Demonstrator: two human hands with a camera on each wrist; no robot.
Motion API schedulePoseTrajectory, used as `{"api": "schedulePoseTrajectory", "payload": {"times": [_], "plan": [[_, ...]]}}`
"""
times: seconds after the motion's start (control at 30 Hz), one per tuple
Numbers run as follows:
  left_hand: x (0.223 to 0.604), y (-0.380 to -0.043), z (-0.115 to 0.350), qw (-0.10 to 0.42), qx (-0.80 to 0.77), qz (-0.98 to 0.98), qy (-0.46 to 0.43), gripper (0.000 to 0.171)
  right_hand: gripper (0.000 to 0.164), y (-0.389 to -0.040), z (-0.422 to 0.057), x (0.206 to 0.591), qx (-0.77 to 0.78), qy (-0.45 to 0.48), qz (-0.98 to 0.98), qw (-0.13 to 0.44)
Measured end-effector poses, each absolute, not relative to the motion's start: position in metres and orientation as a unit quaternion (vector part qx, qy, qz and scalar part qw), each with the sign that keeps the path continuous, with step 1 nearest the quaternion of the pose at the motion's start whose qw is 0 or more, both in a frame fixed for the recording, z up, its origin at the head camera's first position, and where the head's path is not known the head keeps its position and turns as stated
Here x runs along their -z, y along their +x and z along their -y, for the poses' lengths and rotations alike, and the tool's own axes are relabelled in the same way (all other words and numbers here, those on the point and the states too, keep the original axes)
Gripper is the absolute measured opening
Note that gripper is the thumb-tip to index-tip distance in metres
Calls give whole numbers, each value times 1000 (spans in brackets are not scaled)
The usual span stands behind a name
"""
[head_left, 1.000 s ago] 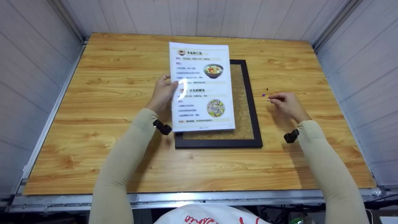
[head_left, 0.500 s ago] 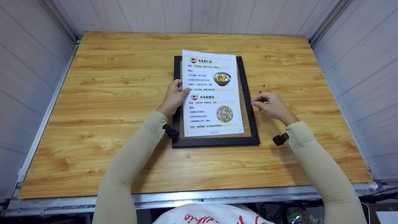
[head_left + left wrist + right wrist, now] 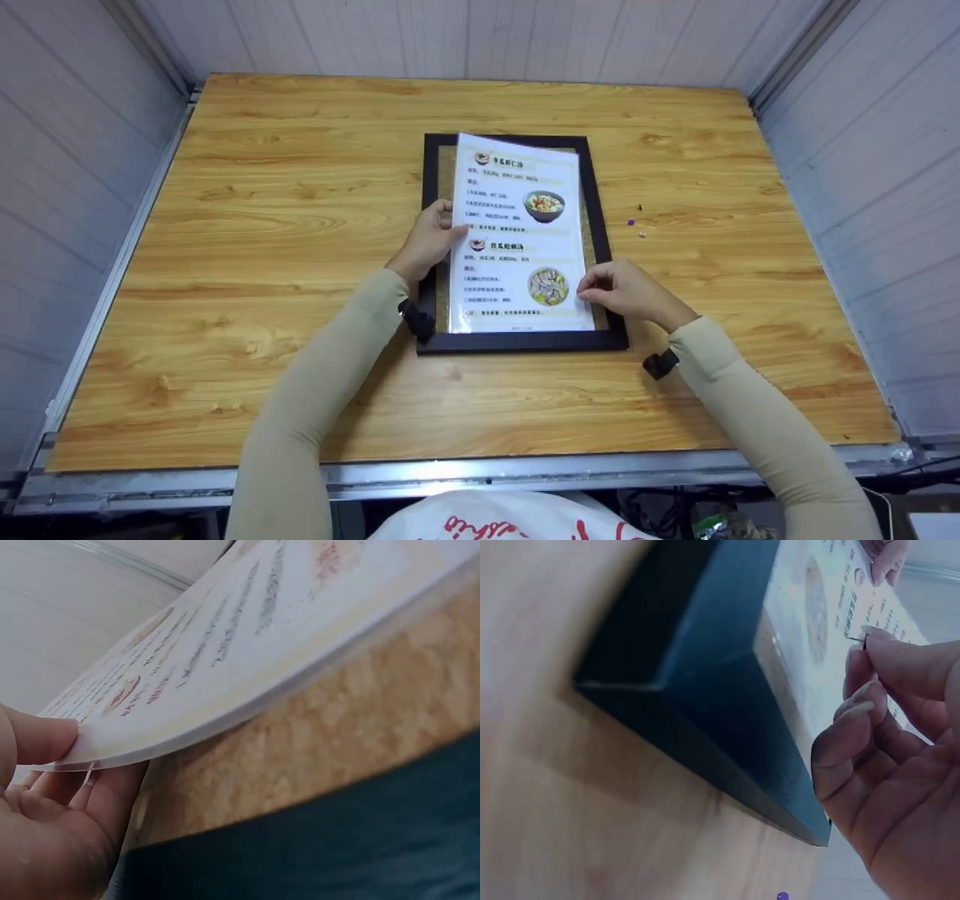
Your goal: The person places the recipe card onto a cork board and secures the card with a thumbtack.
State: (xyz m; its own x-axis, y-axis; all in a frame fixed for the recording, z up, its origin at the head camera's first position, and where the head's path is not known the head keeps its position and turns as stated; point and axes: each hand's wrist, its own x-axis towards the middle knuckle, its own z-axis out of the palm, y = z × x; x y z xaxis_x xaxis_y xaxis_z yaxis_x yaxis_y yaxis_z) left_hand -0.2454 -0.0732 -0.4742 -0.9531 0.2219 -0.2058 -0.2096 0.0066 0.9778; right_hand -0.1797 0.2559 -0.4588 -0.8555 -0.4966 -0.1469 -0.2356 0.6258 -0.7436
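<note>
A laminated recipe sheet (image 3: 499, 281), printed with two soup bowls, lies over a black-framed corkboard (image 3: 525, 342). My left hand (image 3: 429, 238) pinches the sheet's left edge, thumb on top and fingers beneath; in the left wrist view that edge is lifted off the cork (image 3: 360, 712). Close to the sheet's lower right edge, my right hand (image 3: 630, 291) holds a pushpin (image 3: 854, 637) between thumb and index finger. The pin's thin metal point shows in the right wrist view, while its head is hidden by the fingertips. Whether the point touches the sheet, I cannot tell.
Right of the board, three tiny pieces lie on the wooden table (image 3: 300, 187): a dark one (image 3: 640, 207), a purple one (image 3: 631, 222) and a pale one (image 3: 642, 235). Pale panels (image 3: 487, 37) wall the table at the back and both sides.
The left hand has brought the sheet right and down, from overhanging the board's left side to lying over the cork. From the small pieces, the right hand has moved left and nearer to the sheet's lower right edge.
</note>
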Motion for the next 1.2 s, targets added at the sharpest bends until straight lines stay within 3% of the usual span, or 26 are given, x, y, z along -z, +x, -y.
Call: {"api": "schedulePoseTrajectory", "payload": {"times": [0.63, 0.93, 1.07, 1.2], "plan": [[473, -244, 76, 109, -548, -829, 36, 33, 6, -171, -251, 460, 348, -222, -886, 212], [455, -234, 69, 78, -280, -954, 71, 62, 7, -171, -253, 460, 340, -241, -886, 204], [451, -231, 69, 103, -215, -967, 93, 86, 8, -171, -254, 461, 341, -245, -885, 200], [447, -230, 74, 140, -182, -963, 140, 95, 7, -170, -254, 461, 338, -249, -886, 196]]}}
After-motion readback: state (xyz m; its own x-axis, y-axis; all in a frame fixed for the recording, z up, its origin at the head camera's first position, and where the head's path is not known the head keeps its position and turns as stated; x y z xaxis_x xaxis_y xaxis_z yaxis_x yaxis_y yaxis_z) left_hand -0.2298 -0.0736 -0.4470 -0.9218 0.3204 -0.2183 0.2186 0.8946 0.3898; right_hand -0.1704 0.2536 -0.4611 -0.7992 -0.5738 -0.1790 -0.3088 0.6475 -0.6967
